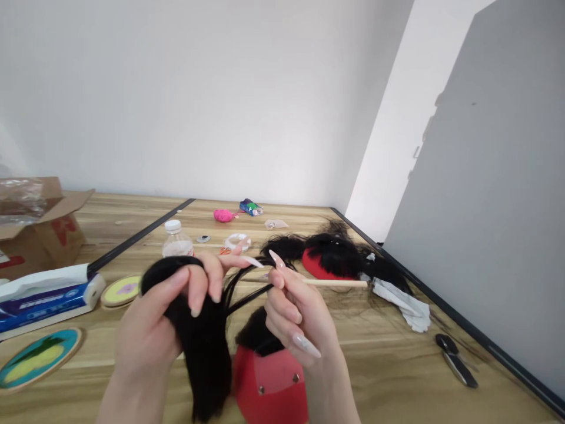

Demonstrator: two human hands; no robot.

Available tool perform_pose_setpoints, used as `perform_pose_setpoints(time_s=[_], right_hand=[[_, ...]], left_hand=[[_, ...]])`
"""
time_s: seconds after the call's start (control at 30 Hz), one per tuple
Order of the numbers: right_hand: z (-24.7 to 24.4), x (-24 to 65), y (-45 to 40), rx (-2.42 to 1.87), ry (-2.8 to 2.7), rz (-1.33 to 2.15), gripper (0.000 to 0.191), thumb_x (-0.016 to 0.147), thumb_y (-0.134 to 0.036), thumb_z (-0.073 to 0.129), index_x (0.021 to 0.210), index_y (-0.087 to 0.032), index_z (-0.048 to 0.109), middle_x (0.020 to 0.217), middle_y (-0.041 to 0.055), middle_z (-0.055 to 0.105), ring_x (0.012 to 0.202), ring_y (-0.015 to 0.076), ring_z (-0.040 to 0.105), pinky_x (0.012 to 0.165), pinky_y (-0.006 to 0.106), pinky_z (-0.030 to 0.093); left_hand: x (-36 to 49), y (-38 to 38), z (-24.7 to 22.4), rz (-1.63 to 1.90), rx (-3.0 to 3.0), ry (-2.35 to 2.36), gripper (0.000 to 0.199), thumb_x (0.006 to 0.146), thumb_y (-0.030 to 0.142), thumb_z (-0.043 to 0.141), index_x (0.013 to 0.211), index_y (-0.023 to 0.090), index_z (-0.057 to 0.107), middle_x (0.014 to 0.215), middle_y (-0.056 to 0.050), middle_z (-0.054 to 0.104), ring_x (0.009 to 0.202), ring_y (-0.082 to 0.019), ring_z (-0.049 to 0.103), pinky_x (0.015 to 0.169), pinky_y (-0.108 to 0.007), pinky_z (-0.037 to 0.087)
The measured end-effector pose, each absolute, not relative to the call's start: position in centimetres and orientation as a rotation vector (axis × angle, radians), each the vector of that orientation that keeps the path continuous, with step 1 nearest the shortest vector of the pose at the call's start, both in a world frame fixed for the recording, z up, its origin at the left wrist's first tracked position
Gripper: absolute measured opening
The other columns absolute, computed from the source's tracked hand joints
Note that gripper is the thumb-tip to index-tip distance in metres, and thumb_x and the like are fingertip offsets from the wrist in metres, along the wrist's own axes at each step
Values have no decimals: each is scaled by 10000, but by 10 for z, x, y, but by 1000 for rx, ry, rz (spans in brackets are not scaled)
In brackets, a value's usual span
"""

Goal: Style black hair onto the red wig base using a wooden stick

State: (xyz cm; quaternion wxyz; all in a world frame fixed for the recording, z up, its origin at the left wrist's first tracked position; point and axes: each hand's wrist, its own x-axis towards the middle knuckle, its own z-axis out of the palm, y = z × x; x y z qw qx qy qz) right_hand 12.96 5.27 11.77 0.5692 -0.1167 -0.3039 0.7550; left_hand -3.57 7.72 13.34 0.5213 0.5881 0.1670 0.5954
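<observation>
My left hand (163, 318) is closed around a thick bundle of black hair (205, 359) that hangs down from it, its index finger stretched toward my right hand. Between the hands run thin black strands (241, 277). My right hand (295, 312) is closed on a thin pale wooden stick (339, 284), which points right. Its thumb and index finger are pinched where the strands end, and a dark straight length, strand or stick I cannot tell, runs left from there. Below the hands lies a red rounded piece (271, 388) with a see-through patch, two studs and black hair on top.
Behind lies a second red piece (315, 268) under loose black hair (339, 250). At right are a white cloth (404, 303) and a black-handled tool (457, 359). At left stand a bottle (176, 238), tissue pack (48, 303), embroidery hoop (42, 356) and cardboard box (44, 235).
</observation>
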Motion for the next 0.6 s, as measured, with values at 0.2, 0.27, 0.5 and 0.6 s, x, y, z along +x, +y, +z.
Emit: perform_pose_setpoints(time_s=[0.2,0.27,0.5,0.6], right_hand=[[116,136,54,-176,-671,1789,230,864,-269,632,697,-175,505,396,-118,387,248,13,176,240,95,209],[116,139,54,-184,-666,1755,241,875,-258,623,688,-175,497,406,-122,359,263,13,160,251,93,209],[115,159,54,-149,-623,1651,238,898,-169,567,675,-169,484,441,-128,301,295,18,129,282,90,225],[114,171,52,-93,-580,1594,257,932,-140,501,683,-180,454,439,-134,291,280,18,175,292,77,225]], left_hand=[[-43,80,135,1555,1074,246,336,811,267,556,500,186,456,585,1,402,681,-160,541,786,-313,537],[-48,82,136,1567,1012,224,321,789,230,558,509,172,413,569,11,353,568,-123,475,611,-255,522],[-70,94,145,1668,885,303,276,778,174,484,530,156,366,559,23,277,478,-79,390,459,-186,409],[-80,99,146,1706,842,365,226,762,157,439,545,153,377,564,19,289,482,-77,381,464,-182,420]])
